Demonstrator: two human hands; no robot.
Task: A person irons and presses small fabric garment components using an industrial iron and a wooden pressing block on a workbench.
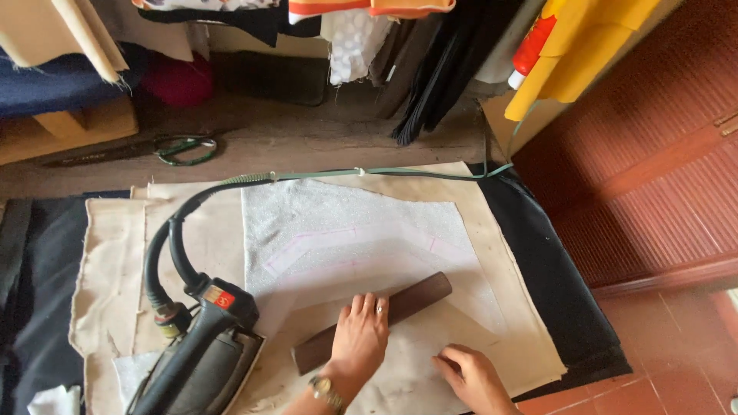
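My left hand (360,338), with a wristwatch and a ring, lies palm down over a dark brown wooden block (419,296). The block rests at a slant on a white piece of fabric (354,223) marked with pink lines. That piece is spread over a cream cloth (492,230). My right hand (473,376) rests on the cream cloth near its front edge, fingers curled, just right of the block. A black iron (201,361) with a thick black hose (165,253) stands to the left of my left hand, apart from it.
Black cloth (553,277) covers the work surface under the cream layers. Green-handled scissors (184,147) lie on the wooden ledge behind. Folded and hanging fabrics line the back, with a red and white bottle (530,46). A red tiled floor (661,361) and a wooden door are at the right.
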